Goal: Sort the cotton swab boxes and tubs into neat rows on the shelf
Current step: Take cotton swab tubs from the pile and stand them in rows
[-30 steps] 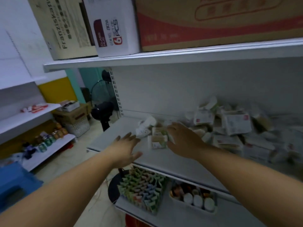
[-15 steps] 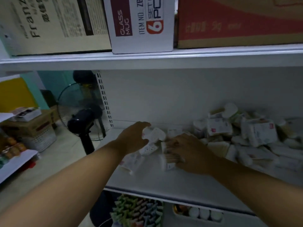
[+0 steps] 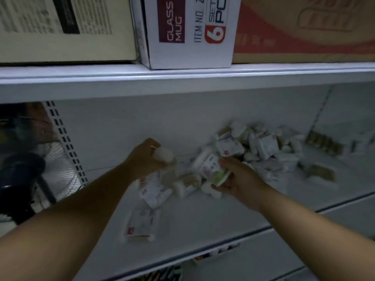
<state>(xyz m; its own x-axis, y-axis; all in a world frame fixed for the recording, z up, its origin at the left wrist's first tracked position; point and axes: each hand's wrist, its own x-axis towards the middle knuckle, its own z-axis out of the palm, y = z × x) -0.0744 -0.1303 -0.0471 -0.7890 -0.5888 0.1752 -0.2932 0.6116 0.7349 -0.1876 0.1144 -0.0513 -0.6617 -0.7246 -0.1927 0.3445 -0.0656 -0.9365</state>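
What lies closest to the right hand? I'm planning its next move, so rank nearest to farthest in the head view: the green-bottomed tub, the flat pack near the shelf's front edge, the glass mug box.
1. Green-bottomed tub: gripped in the right hand.
2. Flat pack: down-left, near the shelf's front edge.
3. Glass mug box: on the upper shelf.

Above you, the upper shelf carries three cartons side by side: a beige carton with dark print on your left, a white mug box marked GLASS MUG in the middle, and a red carton on your right. At your left stands a slotted upright, with a fan beyond it.
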